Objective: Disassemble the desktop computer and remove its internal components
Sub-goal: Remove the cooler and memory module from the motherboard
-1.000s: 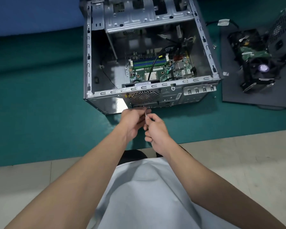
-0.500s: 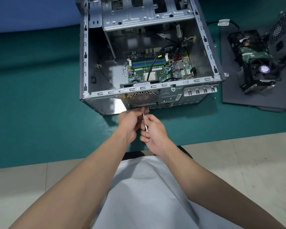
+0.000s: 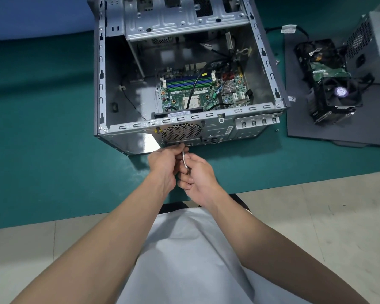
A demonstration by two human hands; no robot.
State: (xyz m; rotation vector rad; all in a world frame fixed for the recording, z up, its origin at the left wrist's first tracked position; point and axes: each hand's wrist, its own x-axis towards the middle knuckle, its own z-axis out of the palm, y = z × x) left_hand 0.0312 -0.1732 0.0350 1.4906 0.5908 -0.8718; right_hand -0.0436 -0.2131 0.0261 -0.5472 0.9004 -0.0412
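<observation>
Nearest, at 6 o'clock, a pale shirt (image 3: 195, 260) fills the lower frame, and both bare forearms run up from it to the centre.

Right hand (image 3: 199, 174): fingers curled round the near end of a thin metal tool (image 3: 184, 160).

Left hand (image 3: 162, 163): touching the right hand at its 9 o'clock side, with fingers curled about the tool's far end and fingertips against the rear panel of the case (image 3: 101, 84). Only a short length of shaft shows between the two hands; the tip is hidden.

The case lies on its side on a green mat (image 3: 42, 128), at 12 o'clock from the hands, open face up. A fan grille (image 3: 180, 130) sits in the rear panel just beyond the fingertips. Inside, the motherboard (image 3: 206, 93) lies flat on the case floor, with black cables crossing it.

At 3 o'clock from the case, a dark panel (image 3: 305, 128) carries a cooler (image 3: 338, 95) with a drive (image 3: 323, 71) just behind it. A grey power supply (image 3: 375, 40) stands at 2 o'clock, at the frame edge.
</observation>
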